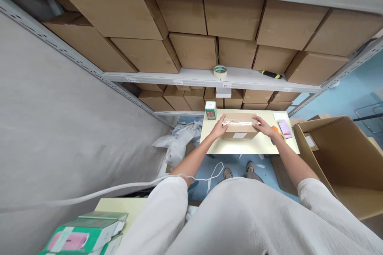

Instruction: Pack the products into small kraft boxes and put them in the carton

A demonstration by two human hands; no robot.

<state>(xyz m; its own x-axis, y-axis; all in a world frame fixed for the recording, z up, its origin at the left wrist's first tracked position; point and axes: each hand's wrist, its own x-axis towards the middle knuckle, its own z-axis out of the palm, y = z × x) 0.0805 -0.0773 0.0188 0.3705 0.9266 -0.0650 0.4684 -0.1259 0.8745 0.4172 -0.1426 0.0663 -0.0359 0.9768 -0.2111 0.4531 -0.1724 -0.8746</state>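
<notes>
A small cardboard box [235,132] sits on the pale yellow table, with shiny clear tape [239,123] running across its top and a white label [240,135] on the side toward me. My left hand [219,127] grips the box's left end, thumb on the near side and fingers at the top edge. At the opposite end, my right hand [263,126] holds the box the same way, touching the end of the tape. Partly behind my right wrist lies an orange tape dispenser [274,129]. A green and white carton [210,110] stands left of the box.
Shelves packed with cardboard boxes [191,51] rise behind the table [213,147]. A tape roll [220,71] and a yellow-black cutter [271,74] lie on the shelf. A large open carton [344,155] stands right; a white cable [125,186] crosses at left, above green packages [77,239].
</notes>
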